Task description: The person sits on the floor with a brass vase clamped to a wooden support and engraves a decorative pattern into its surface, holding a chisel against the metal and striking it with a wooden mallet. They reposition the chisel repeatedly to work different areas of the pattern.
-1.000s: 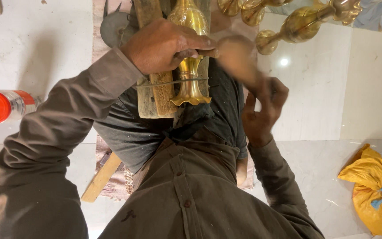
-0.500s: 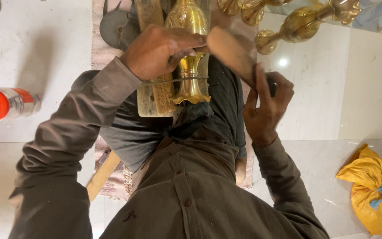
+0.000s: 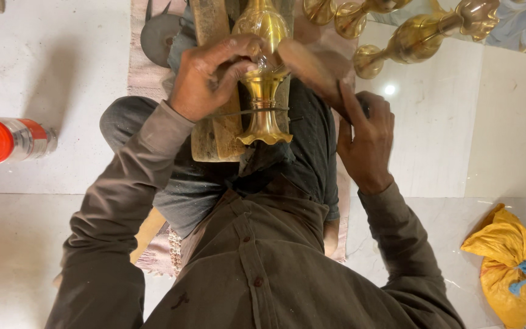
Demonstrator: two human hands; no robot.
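Note:
A shiny brass vase [image 3: 265,79] with a flared, scalloped foot lies along a wooden block [image 3: 213,131] resting on my lap. My left hand [image 3: 209,76] grips the vase's narrow stem and presses it to the block. My right hand [image 3: 366,135] holds a wooden mallet [image 3: 312,68], its brown head blurred beside the vase's body. A thin wire loop circles the stem just above the foot.
Several more brass vases [image 3: 409,36] lie on the pale tiled floor at top right. A jar with a red lid [image 3: 4,140] lies on its side at left. A yellow tied bag [image 3: 509,265] sits at lower right. A woven mat [image 3: 147,36] lies beneath my legs.
The mallet in my right hand has swung between frames, its head moving about beside the vase. My left hand keeps its grip on the stem.

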